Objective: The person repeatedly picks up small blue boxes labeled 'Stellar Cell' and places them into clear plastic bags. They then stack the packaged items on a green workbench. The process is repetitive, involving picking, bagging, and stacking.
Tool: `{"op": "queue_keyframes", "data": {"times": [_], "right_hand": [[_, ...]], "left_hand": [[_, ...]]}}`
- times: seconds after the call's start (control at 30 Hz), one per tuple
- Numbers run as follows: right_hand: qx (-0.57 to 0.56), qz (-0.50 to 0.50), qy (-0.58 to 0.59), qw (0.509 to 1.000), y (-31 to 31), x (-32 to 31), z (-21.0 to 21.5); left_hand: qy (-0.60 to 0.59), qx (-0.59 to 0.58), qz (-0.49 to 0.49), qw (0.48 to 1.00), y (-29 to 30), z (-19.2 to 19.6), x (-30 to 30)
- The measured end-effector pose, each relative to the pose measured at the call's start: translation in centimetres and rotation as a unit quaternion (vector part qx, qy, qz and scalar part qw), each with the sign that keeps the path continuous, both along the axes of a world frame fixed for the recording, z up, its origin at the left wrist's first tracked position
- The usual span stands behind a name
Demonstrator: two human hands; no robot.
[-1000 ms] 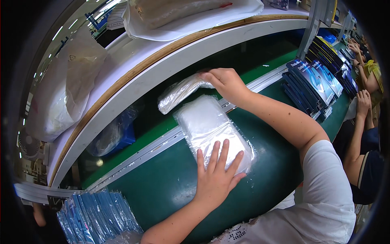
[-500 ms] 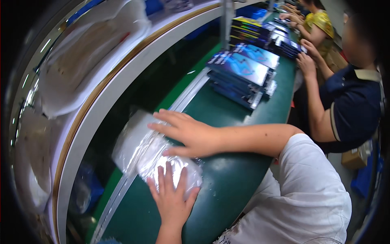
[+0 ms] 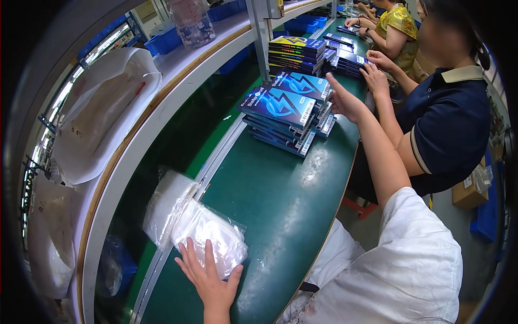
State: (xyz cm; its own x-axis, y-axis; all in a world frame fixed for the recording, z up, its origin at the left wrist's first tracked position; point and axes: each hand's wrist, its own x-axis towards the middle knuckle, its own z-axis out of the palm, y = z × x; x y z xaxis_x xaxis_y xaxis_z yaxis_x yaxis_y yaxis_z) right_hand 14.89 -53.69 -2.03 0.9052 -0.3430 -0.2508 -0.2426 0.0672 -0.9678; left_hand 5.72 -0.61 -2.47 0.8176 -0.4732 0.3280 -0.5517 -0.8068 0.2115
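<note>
My left hand (image 3: 209, 278) lies with fingers spread on the near edge of a pile of clear plastic bags (image 3: 218, 232). A second clear bag pile (image 3: 170, 208) overlaps it across the metal rail. My right hand (image 3: 348, 102) is stretched forward to the right end of stacked flat blue boxes (image 3: 278, 108). One finger stands apart from the others, and nothing shows held in that hand. Its other fingertips are partly hidden by the stack, so whether they touch it I cannot tell.
Yellow-and-dark boxes (image 3: 294, 48) are stacked farther along the green worktable (image 3: 259, 216). At right, a co-worker in a dark shirt (image 3: 453, 119) handles more boxes (image 3: 349, 62). A white-edged shelf (image 3: 127, 148) curves along the left. A cardboard box (image 3: 468, 191) sits at lower right.
My right hand has left the plastic bags and moved far right to the blue box stack. My left hand stays on the bags, slightly lower. The view has shifted.
</note>
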Motion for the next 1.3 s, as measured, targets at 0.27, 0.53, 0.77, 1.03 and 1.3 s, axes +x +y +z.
{"op": "queue_keyframes", "data": {"times": [0.27, 0.53, 0.77, 1.03, 1.3], "right_hand": [[-0.022, 0.028, -0.011, 0.999, 3.2, 1.1, 2.1], [-0.049, 0.130, 0.001, 0.990, 12.4, 1.0, 2.5], [-0.259, 0.242, 0.021, 0.935, 14.6, 2.3, 7.4], [-0.349, 0.180, -0.076, 0.916, 13.9, 1.1, 10.7], [0.250, 0.225, -0.290, 0.896, 20.3, -6.5, 7.7]], "left_hand": [[0.065, -0.037, -0.001, 0.997, 0.7, 1.6, -1.1], [0.047, 0.031, -0.033, 0.998, 0.9, 4.6, -1.2], [0.021, 0.055, -0.044, 0.997, 1.2, 5.1, -0.6], [0.002, 0.011, -0.024, 1.000, 1.1, 5.8, -1.7], [0.016, 0.019, -0.005, 1.000, 2.5, 4.4, -1.3]]}}
